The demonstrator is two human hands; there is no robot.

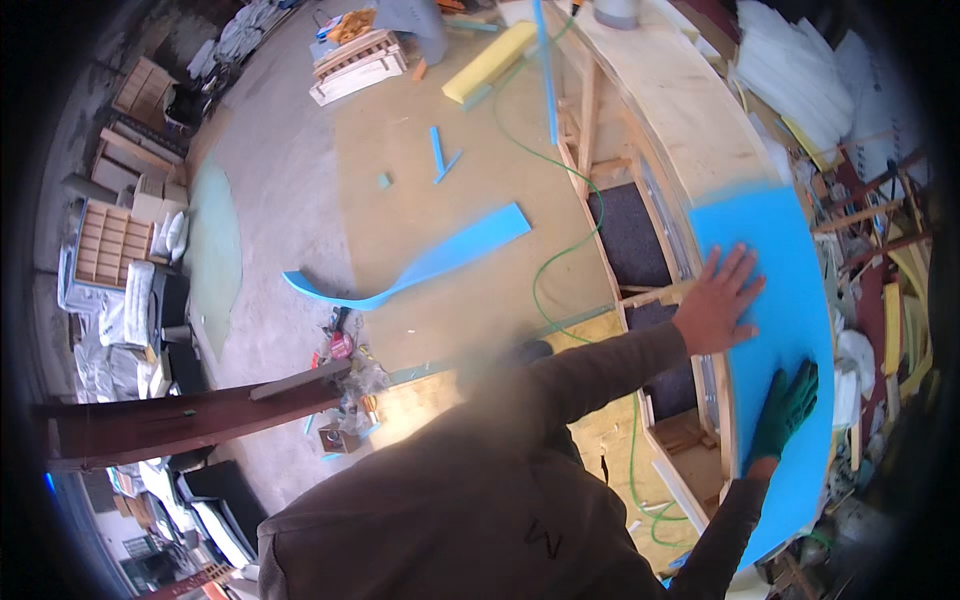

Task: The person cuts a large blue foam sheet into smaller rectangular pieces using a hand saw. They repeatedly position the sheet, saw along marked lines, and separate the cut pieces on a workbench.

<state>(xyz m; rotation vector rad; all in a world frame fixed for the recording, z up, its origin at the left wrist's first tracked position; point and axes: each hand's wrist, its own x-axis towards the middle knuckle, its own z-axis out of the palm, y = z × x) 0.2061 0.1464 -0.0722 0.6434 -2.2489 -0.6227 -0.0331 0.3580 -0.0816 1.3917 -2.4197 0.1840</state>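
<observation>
A wide blue foam sheet [765, 240] lies along the top of a long curved wooden frame [690, 120]. My bare left hand [718, 300] rests palm down on it near the frame's inner edge, fingers spread. Closer to me, my right hand [787, 412], in a dark green glove, also lies flat on the blue sheet with its fingers stretched out. Neither hand grips anything. Past the sheet's far end, the pale wooden top is bare, and its farthest part carries a grey-white round container [617, 12].
A green hose [540, 285] winds across the floor beside the frame. A curling blue foam strip [440, 262], a yellow foam block [490, 62] and small blue offcuts [438, 150] lie left. A reddish-brown beam [190, 420] juts in. Scrap and foam crowd the right.
</observation>
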